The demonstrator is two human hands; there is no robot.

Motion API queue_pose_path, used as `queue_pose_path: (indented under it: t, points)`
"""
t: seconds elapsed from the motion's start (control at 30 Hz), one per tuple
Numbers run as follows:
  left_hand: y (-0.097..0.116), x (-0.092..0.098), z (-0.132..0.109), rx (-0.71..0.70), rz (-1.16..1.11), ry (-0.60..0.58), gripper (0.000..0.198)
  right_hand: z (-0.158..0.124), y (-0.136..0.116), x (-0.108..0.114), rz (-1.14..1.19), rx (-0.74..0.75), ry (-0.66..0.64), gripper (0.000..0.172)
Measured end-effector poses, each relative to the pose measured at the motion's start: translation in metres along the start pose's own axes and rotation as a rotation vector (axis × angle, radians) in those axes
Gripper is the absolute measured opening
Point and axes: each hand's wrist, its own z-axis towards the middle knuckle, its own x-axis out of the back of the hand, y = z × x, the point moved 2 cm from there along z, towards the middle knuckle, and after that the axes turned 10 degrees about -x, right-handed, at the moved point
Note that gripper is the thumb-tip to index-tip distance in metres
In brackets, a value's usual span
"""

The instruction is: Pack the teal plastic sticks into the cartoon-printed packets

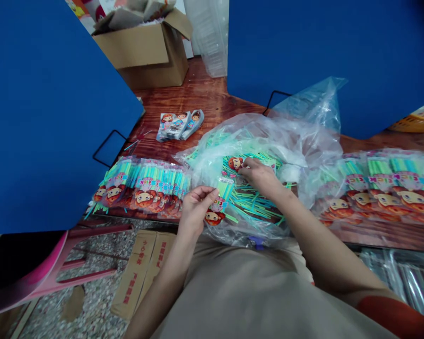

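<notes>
My left hand (pixel 195 207) is closed on a small clear packet of green sticks (pixel 221 200) with a cartoon face at its lower end. My right hand (pixel 259 176) reaches into a big clear plastic bag (pixel 268 141) on the wooden table and pinches at loose green sticks (pixel 250 200) beside another cartoon-face piece (pixel 235 163). The bag lies right in front of me at the table's near edge.
Filled packets lie in rows at left (pixel 141 188) and right (pixel 381 188). Three small packets (pixel 180 125) lie farther back. A cardboard box (pixel 148 47) stands at the far end. A pink stool (pixel 74 263) and flattened cardboard (pixel 141 268) sit on the floor.
</notes>
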Motion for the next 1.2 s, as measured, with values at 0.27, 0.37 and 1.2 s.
queue_pose_path:
  t: [0.27,0.37,1.2]
  points:
    - [-0.002,-0.010,-0.002,0.041,-0.029,-0.060,0.029,-0.010,-0.012,0.046,1.264,-0.288,0.414,0.024]
    - [-0.004,-0.013,-0.002,0.055,-0.026,-0.074,0.030,-0.017,-0.023,0.056,1.417,-0.322,0.408,0.028]
    - [-0.005,-0.023,-0.007,0.105,-0.032,-0.144,0.028,-0.031,-0.043,0.052,1.397,-0.344,0.459,0.029]
